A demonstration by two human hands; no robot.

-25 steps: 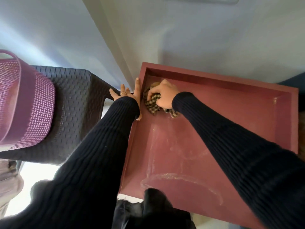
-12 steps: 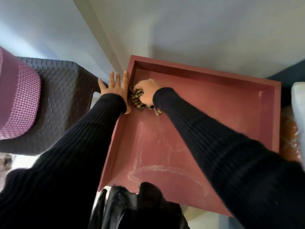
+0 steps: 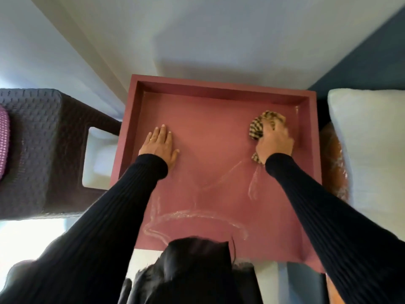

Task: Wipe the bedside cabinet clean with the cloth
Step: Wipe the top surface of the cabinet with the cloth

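The bedside cabinet (image 3: 214,137) has a dark red top with a raised rim on three sides. Pale dusty streaks curve across its near half. My right hand (image 3: 275,141) grips a bunched brown-and-cream checked cloth (image 3: 260,125) and holds it down on the top near the far right corner, close to the right rim. My left hand (image 3: 160,145) lies flat, fingers straight, on the left part of the top, just inside the left rim. Both arms wear black ribbed sleeves.
A dark woven-pattern plastic stool (image 3: 41,150) stands left of the cabinet, with a purple basket (image 3: 4,141) at the frame's left edge. A white pillow (image 3: 370,150) lies to the right. A pale wall (image 3: 219,40) backs the cabinet. Dark hair (image 3: 197,260) hangs at the bottom.
My right hand carried the cloth from the far left corner across to the far right corner. My left hand moved off the left rim onto the top's surface. The view shifted left to right.
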